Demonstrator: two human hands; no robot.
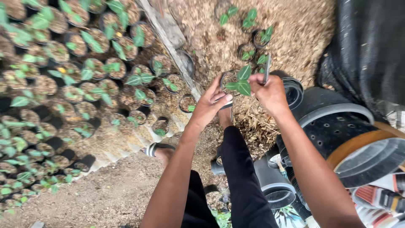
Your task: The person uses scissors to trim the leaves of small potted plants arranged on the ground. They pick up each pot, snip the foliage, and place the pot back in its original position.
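We see left hand (209, 105) gripping the seedling pot (228, 84); right hand (270, 93) pinched shut on a thin tool (267, 69).

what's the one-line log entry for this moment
left hand: holds small pot | right hand: grip on thin dark tool | seedling: upright in pot | setting: mulch bed

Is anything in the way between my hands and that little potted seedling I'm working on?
Nothing visible. The left hand already touches the seedling pot; the right hand, holding a thin dark tool, is right beside the leaves.
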